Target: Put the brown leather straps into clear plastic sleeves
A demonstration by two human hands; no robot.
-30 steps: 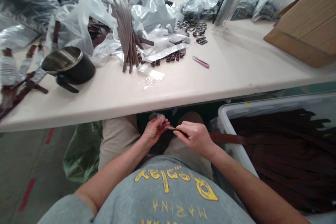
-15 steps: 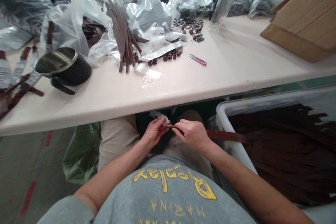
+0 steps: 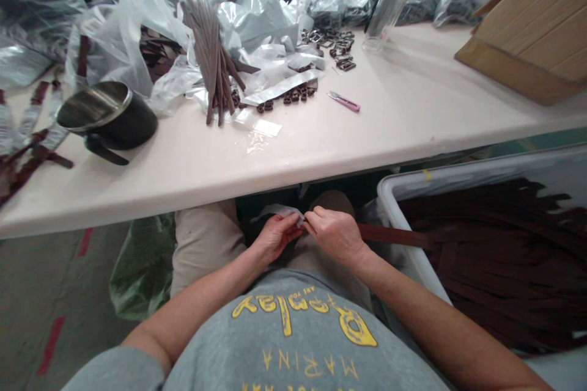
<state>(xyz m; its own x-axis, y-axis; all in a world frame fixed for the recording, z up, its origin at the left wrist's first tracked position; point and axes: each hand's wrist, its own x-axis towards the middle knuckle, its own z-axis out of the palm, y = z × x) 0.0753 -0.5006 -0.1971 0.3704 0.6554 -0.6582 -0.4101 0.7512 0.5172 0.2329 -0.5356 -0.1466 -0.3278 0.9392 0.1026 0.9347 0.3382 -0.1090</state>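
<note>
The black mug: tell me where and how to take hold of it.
Grip the black mug by its handle, probably best from the near edge of the table. The handle juts toward that edge with bare tabletop before it, while plastic bags crowd the far side.

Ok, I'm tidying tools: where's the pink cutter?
In the head view, the pink cutter lies on the table, right of the brown loops, below the metal buckles.

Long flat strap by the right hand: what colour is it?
Reddish-brown; the long flat strap shows best in the head view.
</note>
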